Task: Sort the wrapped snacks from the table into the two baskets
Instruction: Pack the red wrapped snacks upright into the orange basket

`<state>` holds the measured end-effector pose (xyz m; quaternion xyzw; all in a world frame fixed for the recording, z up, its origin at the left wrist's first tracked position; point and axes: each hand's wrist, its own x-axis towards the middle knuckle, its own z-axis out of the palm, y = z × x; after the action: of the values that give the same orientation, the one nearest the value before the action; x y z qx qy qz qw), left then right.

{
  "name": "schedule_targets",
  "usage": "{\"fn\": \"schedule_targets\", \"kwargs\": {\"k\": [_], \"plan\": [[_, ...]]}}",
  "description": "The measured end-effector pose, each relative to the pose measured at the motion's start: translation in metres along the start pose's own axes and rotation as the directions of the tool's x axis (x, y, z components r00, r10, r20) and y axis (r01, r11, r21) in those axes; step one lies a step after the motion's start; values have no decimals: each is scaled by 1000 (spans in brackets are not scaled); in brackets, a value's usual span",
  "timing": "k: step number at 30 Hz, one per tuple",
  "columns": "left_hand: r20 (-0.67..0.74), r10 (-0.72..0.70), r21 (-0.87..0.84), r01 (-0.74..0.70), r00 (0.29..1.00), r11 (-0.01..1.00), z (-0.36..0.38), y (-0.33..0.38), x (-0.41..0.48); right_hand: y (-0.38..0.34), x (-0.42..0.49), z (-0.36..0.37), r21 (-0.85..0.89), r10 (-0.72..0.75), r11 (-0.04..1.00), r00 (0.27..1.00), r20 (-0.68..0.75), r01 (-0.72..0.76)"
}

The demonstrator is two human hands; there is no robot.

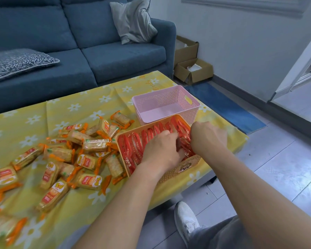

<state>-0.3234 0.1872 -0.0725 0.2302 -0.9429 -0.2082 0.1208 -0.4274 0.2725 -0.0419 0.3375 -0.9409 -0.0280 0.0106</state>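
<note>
Left hand (pixel 161 150), right hand (pixel 207 139) grip red packets (pixel 147 134) — glossy, packed edgewise.

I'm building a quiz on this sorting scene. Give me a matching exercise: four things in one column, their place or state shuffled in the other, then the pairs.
1. pink basket
2. orange basket
3. cracker packs
4. grey cushion

A. heaped on the yellow tablecloth
B. propped on the sofa
C. filled with red packets
D. nothing visible inside

Pairs: 1-D, 2-C, 3-A, 4-B
</note>
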Motion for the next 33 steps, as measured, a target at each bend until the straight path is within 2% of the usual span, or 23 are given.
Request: {"fn": "schedule_targets", "kwargs": {"k": [4, 6, 9, 11, 15, 18, 21, 24, 26, 28, 30, 33], "plan": [[-51, 69, 45, -67, 996, 997, 4, 0, -11, -7, -6, -9, 13, -12, 1000, 1000, -18, 12], [-29, 34, -5, -34, 999, 999, -4, -6, -18, -24, -14, -18, 79, -58, 995, 995, -78, 64], [59, -85, -228, 96, 995, 969, -29, -30, -24, -52, -23, -20, 238, -144, 954, 974, -173, 184], [-3, -187, -300, 177, 982, 937, -56, -60, -34, -77, -33, -18, 386, -239, 875, 954, -181, 292], [-195, -394, -274, 336, 898, 901, -94, -126, -60, -132, -59, -13, 504, -446, 708, 866, -225, 495], [-195, -496, -177, 466, 847, 867, -103, -172, -79, -178, -72, -2, 528, -592, 628, 791, -154, 572], [-43, -579, 93, 580, 814, 809, -107, -204, -97, -219, -77, 18, 529, -668, 650, 742, 56, 546], [234, -635, 226, 594, 737, 772, -110, -217, -115, -247, -65, 40, 464, -605, 742, 782, 151, 484], [345, -616, 282, 548, 708, 788, -113, -226, -125, -264, -52, 55, 387, -551, 799, 819, 163, 461], [365, -600, 273, 534, 712, 800, -116, -238, -132, -275, -40, 71, 338, -499, 840, 849, 173, 425], [314, -632, 276, 568, 709, 775, -121, -257, -143, -288, -35, 79, 323, -502, 843, 845, 184, 430], [218, -731, 287, 673, 647, 682, -133, -291, -164, -304, -35, 77, 356, -608, 775, 770, 195, 522]]}}
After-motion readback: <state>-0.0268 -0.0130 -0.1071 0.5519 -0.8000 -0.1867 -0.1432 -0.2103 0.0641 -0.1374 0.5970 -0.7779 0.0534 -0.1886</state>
